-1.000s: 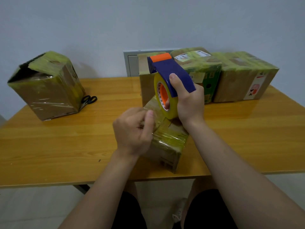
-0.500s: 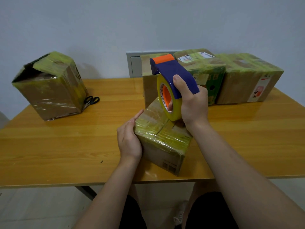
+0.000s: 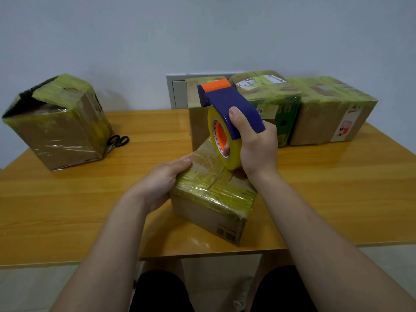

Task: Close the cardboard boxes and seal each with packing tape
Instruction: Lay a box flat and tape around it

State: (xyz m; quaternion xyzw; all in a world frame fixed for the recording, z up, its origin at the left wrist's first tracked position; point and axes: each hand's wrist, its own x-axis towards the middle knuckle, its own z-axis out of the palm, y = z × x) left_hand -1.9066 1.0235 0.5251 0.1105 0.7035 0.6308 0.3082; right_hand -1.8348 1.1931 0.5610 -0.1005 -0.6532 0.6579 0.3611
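the small box (image 3: 211, 199) sits near the front edge of the table (image 3: 67, 199), turned corner-on to the person. its flaps are down and its top is already wrapped in yellowish tape, though the middle seam shows a slit of bare cardboard. the left hand (image 3: 162, 183) lies flat against the box's left side, fingers straight, bracing it rather than gripping. the right hand (image 3: 254, 145) is wrapped round the tape dispenser (image 3: 229, 102), thumb up on the blue cover, with the yellow roll (image 3: 233, 155) resting on the far part of the box top. the step looks to be running a strip along that seam. to do it well, keep the left palm pressing so the light box does not slide or spin. tip the dispenser so the tape meets the cardboard flat, then pull toward the body in one even stroke, centred on the slit, and carry it over the near edge before cutting. keep the flaps level, since a raised one would likely wrinkle the tape. the open box (image 3: 56, 122) at the far left, beside the scissors (image 3: 118, 140), is not yet closed.
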